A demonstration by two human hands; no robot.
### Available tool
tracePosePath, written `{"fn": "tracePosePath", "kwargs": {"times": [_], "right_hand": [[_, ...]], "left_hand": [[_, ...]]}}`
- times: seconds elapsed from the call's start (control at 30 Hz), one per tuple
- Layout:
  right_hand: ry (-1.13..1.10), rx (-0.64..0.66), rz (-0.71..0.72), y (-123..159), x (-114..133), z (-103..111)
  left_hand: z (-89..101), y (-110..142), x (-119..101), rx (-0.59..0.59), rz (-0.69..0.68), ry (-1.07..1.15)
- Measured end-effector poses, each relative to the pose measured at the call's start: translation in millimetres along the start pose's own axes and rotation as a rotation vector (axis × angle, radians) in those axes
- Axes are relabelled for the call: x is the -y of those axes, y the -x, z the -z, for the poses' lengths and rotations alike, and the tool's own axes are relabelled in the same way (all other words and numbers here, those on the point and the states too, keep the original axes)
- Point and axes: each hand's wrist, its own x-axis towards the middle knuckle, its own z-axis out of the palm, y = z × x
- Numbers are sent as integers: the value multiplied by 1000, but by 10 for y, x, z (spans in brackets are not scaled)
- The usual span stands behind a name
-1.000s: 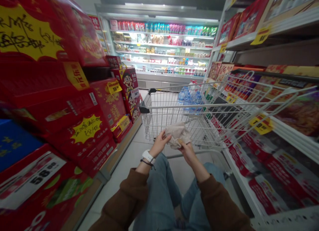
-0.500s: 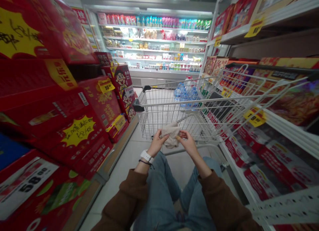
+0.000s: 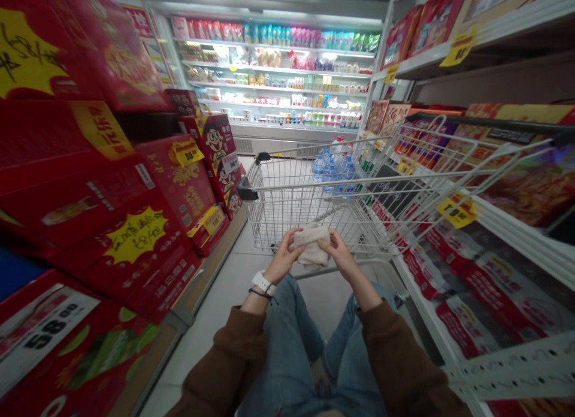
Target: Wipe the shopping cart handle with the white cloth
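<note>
A whitish cloth (image 3: 312,244), partly folded, is held up between my two hands in front of my knees. My left hand (image 3: 286,253) pinches its left edge, thumb on the near side. At the right edge, my right hand (image 3: 338,253) grips it the same way, its thumb lying over the fabric. The lower part of the cloth hangs below the fingers. Just behind it is the wire side of a shopping cart (image 3: 305,201), with a gap I cannot judge.
Stacked red boxes (image 3: 135,225) line the left side on a low ledge. Shelves (image 3: 507,237) with packaged goods run along the right. Bottled water packs (image 3: 335,171) stand beyond the cart. A lit refrigerated case (image 3: 278,75) closes off the far end.
The cloth's top has been spread flatter and wider between my hands, with a straighter fold. My right hand has shifted slightly right. The view has turned very slightly.
</note>
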Motion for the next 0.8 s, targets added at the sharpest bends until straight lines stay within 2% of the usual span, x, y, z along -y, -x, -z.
{"fn": "tracePosePath", "kwargs": {"times": [0.1, 0.2, 0.37, 0.43, 0.47, 0.57, 0.63, 0.7, 0.8], "right_hand": [[-1, 32, -49, 18, -31, -1], [56, 18, -29, 25, -63, 14], [198, 79, 36, 7, -17, 107], [250, 83, 77, -1, 36, 171], [275, 80, 94, -2, 62, 202], [314, 74, 94, 12, 118, 268], [282, 72, 39, 24, 125, 284], [188, 82, -62, 23, 110, 289], [33, 79, -200, -12, 41, 307]], "left_hand": [[26, 25, -13, 61, 81, 28], [83, 34, -41, 144, 197, 47], [177, -29, -82, 275, 257, -168], [202, -53, -80, 314, 214, -307], [209, -58, -78, 289, 163, -399], [200, -49, -78, 82, -57, -689], [161, -36, -87, 45, -139, -750], [102, -28, -93, 178, -77, -672], [8, -24, -60, 380, 130, -423]]}}
